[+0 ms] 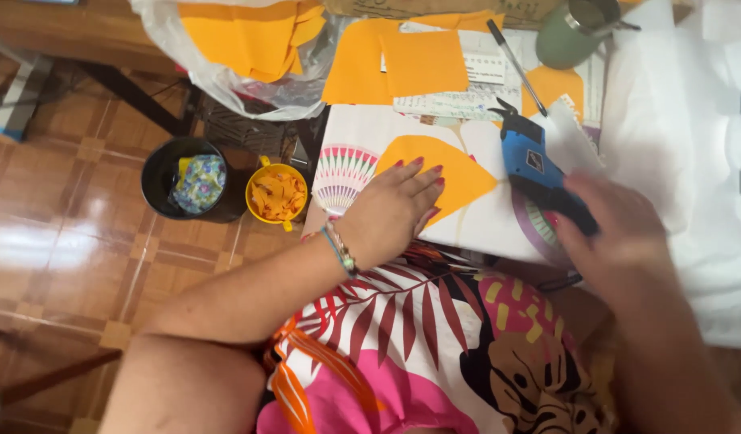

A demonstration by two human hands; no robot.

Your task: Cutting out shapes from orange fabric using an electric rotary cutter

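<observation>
The left hand [393,210] lies flat, fingers spread and gripping nothing, on an orange fan-shaped piece [459,173] set on the patterned white board [475,221]; the open palm appears to pin the piece so it cannot slide. The right hand [619,229] (blurred in this view) is closed around the grip of a blue glue gun [535,169], its nozzle pointing away from the person, toward the back of the board, clear of the left fingers. Spare orange sheets [422,63] lie at the back within reach, beside a green mug [575,32] and a pen [515,64]. On the floor, a yellow tub [277,193] holds orange offcuts beside a black bin [181,177].
</observation>
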